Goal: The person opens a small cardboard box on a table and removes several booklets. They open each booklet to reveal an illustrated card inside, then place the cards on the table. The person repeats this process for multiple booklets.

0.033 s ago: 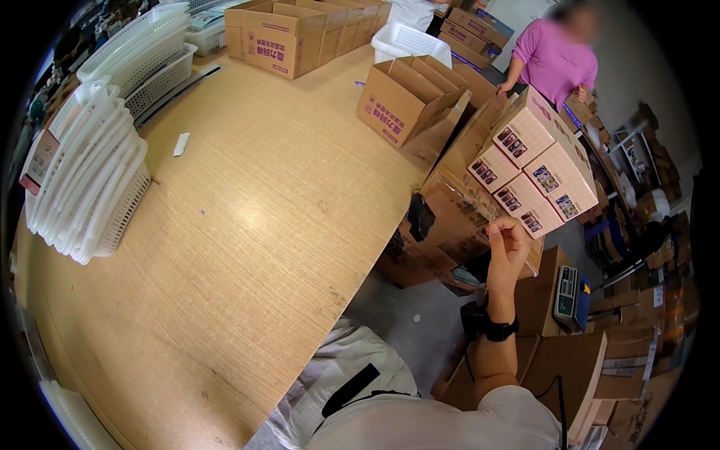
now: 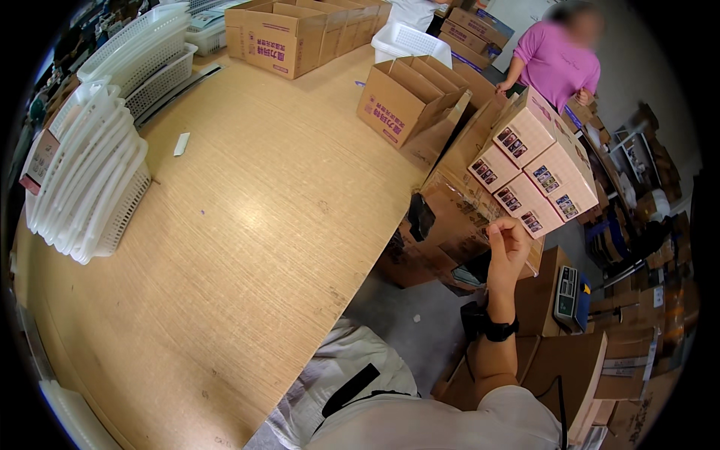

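Observation:
My right hand (image 2: 510, 244) is raised beside the table's right edge, with a black band (image 2: 501, 328) on its wrist. Its fingers are curled toward the thumb, and anything small between them is hidden. Just beyond the fingertips stands a block of pale pink printed boxes (image 2: 534, 161), stacked in two layers; whether the hand touches them I cannot tell. Under the stack are brown cartons (image 2: 457, 214) with tape on them. My left hand is out of view.
A wooden table (image 2: 247, 247) spans the left and middle. White plastic baskets (image 2: 90, 176) are stacked at its left. Divided cardboard boxes (image 2: 409, 101) stand along the far side. A person in pink (image 2: 555, 60) stands beyond the stack. A scale (image 2: 571, 298) sits on the right.
The person in pink has shifted very slightly to the right. My right hand and the boxes stay in place.

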`<action>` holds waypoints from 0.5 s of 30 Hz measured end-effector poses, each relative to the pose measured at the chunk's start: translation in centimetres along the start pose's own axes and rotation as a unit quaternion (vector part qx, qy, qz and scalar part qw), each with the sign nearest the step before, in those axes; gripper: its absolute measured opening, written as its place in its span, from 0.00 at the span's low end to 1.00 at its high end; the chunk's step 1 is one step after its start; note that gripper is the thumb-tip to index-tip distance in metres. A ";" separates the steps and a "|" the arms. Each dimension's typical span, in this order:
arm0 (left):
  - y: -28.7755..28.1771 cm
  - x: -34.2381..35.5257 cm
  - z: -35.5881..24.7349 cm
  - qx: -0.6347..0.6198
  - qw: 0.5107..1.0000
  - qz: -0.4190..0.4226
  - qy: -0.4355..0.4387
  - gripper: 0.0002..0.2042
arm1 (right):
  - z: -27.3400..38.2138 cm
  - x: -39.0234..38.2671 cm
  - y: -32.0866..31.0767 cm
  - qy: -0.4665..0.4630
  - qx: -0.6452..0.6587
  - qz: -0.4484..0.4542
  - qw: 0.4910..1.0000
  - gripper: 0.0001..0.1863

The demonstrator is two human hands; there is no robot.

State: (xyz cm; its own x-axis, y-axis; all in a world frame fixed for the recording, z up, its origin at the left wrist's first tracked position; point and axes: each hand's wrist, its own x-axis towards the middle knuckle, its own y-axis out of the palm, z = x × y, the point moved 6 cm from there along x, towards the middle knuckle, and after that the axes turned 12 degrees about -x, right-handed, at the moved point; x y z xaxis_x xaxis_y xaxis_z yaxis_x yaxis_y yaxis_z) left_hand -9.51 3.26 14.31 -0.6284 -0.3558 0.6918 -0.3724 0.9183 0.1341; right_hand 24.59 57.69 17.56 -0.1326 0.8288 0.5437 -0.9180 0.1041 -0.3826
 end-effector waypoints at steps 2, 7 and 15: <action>0.1 0.0 0.0 -0.001 1.000 0.003 -0.003 0.10 | -0.1 -0.1 -0.1 0.001 -0.001 0.003 1.000 0.02; 0.2 -0.1 0.0 -0.007 1.000 0.009 -0.013 0.09 | -0.5 0.1 -1.2 0.002 -0.008 -0.020 1.000 0.01; 0.3 0.0 0.7 -0.022 0.999 0.022 -0.038 0.09 | 1.7 3.7 -10.8 -0.103 -0.376 -0.267 0.881 0.18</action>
State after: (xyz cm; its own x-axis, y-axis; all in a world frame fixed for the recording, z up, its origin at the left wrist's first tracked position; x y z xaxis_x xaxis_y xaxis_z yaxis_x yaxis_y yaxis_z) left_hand -10.13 3.43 13.86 -0.6947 -0.3247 0.6418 -0.3134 0.9398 0.1362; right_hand 33.39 58.74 24.99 0.1080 0.4419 0.8906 -0.3735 0.8482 -0.3755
